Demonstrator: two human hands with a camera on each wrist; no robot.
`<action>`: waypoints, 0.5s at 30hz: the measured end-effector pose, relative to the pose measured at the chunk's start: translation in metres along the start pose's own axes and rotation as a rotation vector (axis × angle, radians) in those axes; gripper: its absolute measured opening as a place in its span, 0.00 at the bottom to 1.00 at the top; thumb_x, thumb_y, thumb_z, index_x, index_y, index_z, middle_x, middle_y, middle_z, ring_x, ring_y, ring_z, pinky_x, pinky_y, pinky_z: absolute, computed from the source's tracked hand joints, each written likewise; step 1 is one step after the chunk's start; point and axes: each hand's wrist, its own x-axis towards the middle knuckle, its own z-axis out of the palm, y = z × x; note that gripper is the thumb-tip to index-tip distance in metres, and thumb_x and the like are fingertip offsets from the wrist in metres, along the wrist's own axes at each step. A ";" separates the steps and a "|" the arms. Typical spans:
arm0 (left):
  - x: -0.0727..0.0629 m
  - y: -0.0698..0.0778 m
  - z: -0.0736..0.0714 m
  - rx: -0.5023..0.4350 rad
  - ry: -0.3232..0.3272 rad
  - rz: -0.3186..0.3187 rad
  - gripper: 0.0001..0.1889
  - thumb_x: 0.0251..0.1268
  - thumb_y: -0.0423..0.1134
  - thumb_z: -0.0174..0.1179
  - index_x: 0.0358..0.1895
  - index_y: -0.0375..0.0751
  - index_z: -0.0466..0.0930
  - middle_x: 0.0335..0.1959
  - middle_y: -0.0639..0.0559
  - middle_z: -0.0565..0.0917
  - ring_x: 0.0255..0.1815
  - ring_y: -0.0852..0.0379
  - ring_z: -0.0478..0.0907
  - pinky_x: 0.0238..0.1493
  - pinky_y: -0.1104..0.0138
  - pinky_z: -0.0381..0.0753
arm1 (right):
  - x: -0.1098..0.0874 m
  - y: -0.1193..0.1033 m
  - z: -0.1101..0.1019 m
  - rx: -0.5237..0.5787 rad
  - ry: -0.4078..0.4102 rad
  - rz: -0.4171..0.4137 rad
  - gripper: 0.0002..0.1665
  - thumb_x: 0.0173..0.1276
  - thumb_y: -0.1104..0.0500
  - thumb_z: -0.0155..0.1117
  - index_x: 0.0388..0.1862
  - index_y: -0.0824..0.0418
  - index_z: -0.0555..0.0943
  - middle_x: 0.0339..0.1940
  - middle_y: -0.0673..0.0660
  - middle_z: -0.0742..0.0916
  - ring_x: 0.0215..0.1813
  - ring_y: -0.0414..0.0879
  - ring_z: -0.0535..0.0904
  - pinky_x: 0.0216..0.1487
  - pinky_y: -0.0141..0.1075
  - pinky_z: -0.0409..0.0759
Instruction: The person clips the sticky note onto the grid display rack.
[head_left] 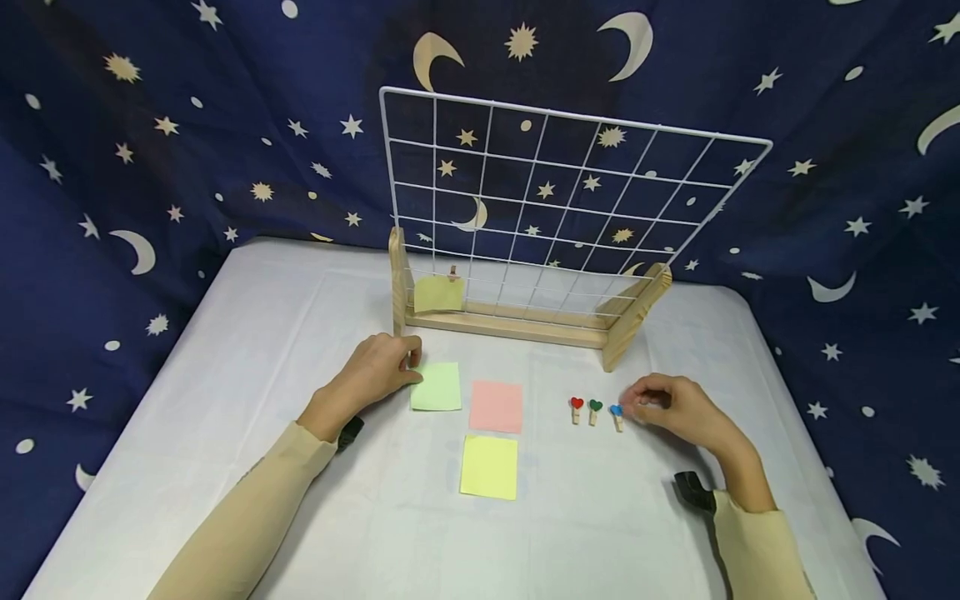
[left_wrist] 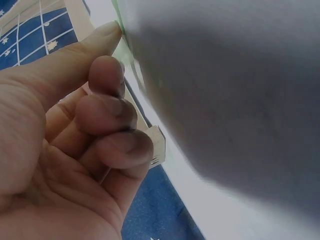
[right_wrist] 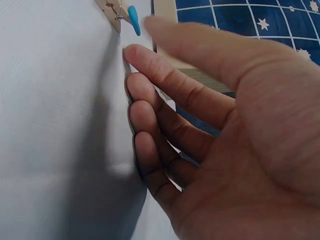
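My left hand (head_left: 380, 364) is at the left edge of a light green sticky note (head_left: 437, 387), its thumb and curled fingers pinching that edge. In the left wrist view, a green strip of the note (left_wrist: 121, 52) shows beside the thumb tip and index fingertip. My right hand (head_left: 675, 408) is beside a small wooden clothespin with a blue heart (head_left: 617, 417), thumb and index finger apart. From the right wrist, the blue heart (right_wrist: 134, 20) appears just beyond the blurred thumb, with nothing between the fingers. Clothespins with a red heart (head_left: 576, 408) and a green heart (head_left: 595, 411) lie alongside.
A pink sticky note (head_left: 496, 407) and a yellow one (head_left: 489, 467) lie on the white-covered table (head_left: 420, 533). Behind them, a white wire grid (head_left: 517, 200) leans in a wooden stand (head_left: 510, 327). A yellow-green note (head_left: 438, 294) hangs from a clothespin (head_left: 453, 272) at its lower left.
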 end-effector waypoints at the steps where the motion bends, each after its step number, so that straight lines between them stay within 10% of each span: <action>1: 0.000 0.000 -0.001 -0.003 -0.004 -0.003 0.14 0.56 0.38 0.80 0.31 0.45 0.81 0.19 0.57 0.76 0.22 0.60 0.71 0.28 0.66 0.69 | 0.001 -0.001 0.001 -0.003 0.000 0.004 0.09 0.68 0.55 0.78 0.44 0.55 0.89 0.38 0.50 0.89 0.39 0.37 0.81 0.43 0.28 0.80; 15: 0.002 -0.001 0.003 -0.014 -0.047 0.011 0.13 0.64 0.37 0.75 0.31 0.46 0.77 0.19 0.57 0.73 0.22 0.60 0.69 0.27 0.66 0.66 | 0.003 -0.003 0.008 0.023 -0.005 -0.027 0.14 0.61 0.49 0.83 0.41 0.52 0.89 0.36 0.49 0.88 0.38 0.38 0.82 0.43 0.27 0.79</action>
